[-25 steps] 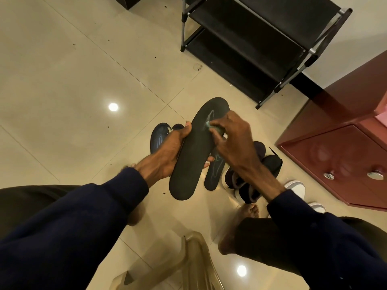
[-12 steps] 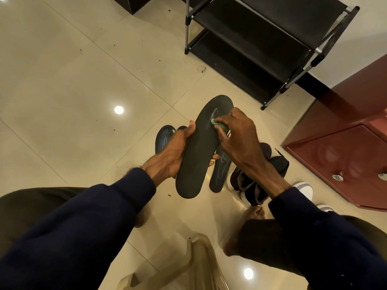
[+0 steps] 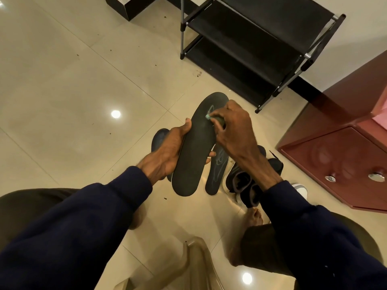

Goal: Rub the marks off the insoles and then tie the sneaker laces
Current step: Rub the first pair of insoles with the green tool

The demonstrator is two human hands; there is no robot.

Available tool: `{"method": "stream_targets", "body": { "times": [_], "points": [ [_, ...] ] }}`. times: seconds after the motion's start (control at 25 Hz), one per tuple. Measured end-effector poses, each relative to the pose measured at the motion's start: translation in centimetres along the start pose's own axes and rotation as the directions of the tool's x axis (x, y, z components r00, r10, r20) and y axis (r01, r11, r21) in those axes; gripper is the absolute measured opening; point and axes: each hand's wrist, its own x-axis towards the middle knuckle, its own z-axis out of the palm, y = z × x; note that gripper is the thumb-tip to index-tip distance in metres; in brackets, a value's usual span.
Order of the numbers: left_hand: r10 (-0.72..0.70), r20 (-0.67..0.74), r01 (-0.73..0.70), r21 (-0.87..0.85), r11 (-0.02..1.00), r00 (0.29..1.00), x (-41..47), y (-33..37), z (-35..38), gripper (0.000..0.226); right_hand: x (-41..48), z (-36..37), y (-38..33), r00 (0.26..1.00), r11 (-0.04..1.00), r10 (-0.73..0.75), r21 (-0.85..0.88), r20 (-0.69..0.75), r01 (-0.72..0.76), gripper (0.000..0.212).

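Observation:
My left hand grips a dark insole by its left edge and holds it up over the floor, toe end pointing away. Pale scribble marks show near its toe. My right hand pinches a small eraser with a light green tip and presses it on the insole just below the marks. A second dark insole with pale marks lies on the floor below. Dark sneakers stand to the right of it; their laces are not visible. Another dark shoe peeks out behind my left hand.
A black shoe rack stands ahead on the tiled floor. A dark red cabinet with metal knobs is at the right. A translucent plastic chair edge sits between my knees. My bare feet rest on the floor.
My right hand has moved the eraser a little up the insole toward the toe marks, rubbing. My left hand keeps the same grip on the insole.

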Motion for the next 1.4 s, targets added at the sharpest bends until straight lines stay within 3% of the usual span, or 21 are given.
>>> {"method": "stream_targets", "body": {
  "times": [0.08,0.24,0.56,0.84,1.4],
  "points": [
    [-0.017,0.001,0.017,0.014,1.0,1.0,0.0,0.1,0.5,0.069,-0.1,-0.2,0.8,0.997,0.998,0.065,-0.003,-0.052,-0.066,0.019],
    [-0.003,0.011,0.003,0.004,1.0,1.0,0.5,0.5,1.4,0.067,-0.6,-0.3,0.5,0.999,0.999,-0.001,0.042,0.046,-0.001,0.021],
    [-0.003,-0.02,0.003,0.008,1.0,1.0,4.0,2.6,4.1,0.066,2.6,-1.6,3.9,0.998,0.997,0.052,0.063,0.025,-0.054,0.019],
    [-0.016,0.11,0.002,0.119,0.993,0.994,6.9,3.1,8.3,0.063,2.3,-6.0,6.6,0.98,0.985,0.17,0.042,-0.104,-0.166,0.015],
    [-0.137,0.235,0.08,0.236,0.968,0.962,11.3,3.0,12.0,0.062,0.8,-9.1,11.0,0.942,0.947,0.319,0.006,-0.1,-0.32,0.016]
  ]
}}
